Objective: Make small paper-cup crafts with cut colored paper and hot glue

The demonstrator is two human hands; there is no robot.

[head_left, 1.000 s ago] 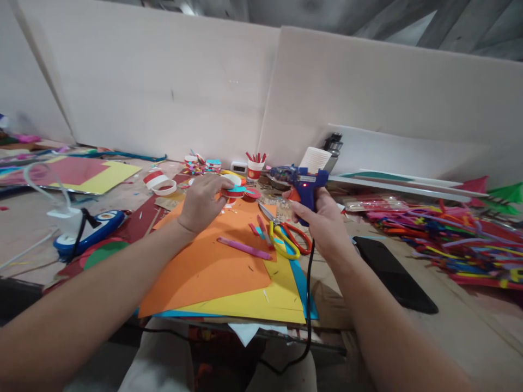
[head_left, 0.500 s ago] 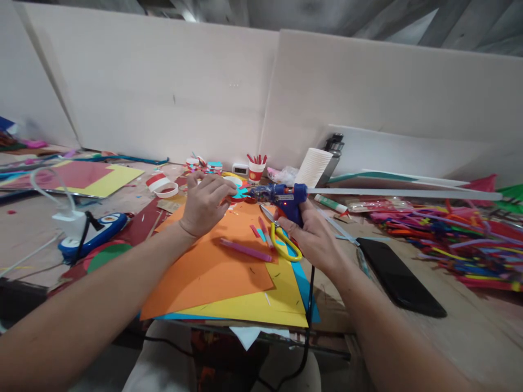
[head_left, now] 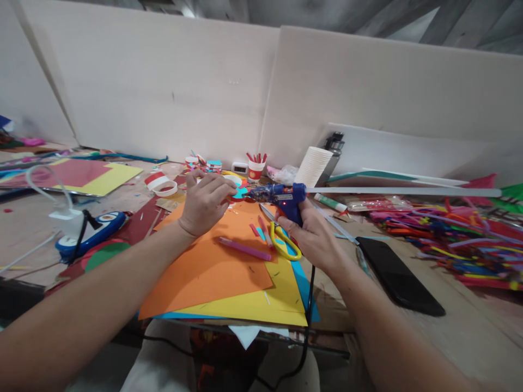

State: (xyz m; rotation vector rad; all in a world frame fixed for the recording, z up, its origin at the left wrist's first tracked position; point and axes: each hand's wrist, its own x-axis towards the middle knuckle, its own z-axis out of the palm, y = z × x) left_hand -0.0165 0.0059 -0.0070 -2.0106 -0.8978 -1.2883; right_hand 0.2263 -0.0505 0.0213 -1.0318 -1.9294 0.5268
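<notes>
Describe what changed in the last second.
The right hand swung the blue plastic glue gun leftward, nozzle near the turquoise paper piece in the left hand; its translucent stick now shows. Nothing was visibly grabbed or released. The orange paper sheet and red-and-white paper cup stayed put.

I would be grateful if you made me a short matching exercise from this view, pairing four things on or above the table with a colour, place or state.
Things:
1. Glue gun
2. Phone
3. Scissors
4. Cup stack

Descriptions:
A. White, next to the dark bottle
B. Yellow handle showing
C. Held in the right hand
D. Black, lying flat

Right pairs: 1-C, 2-D, 3-B, 4-A
</notes>
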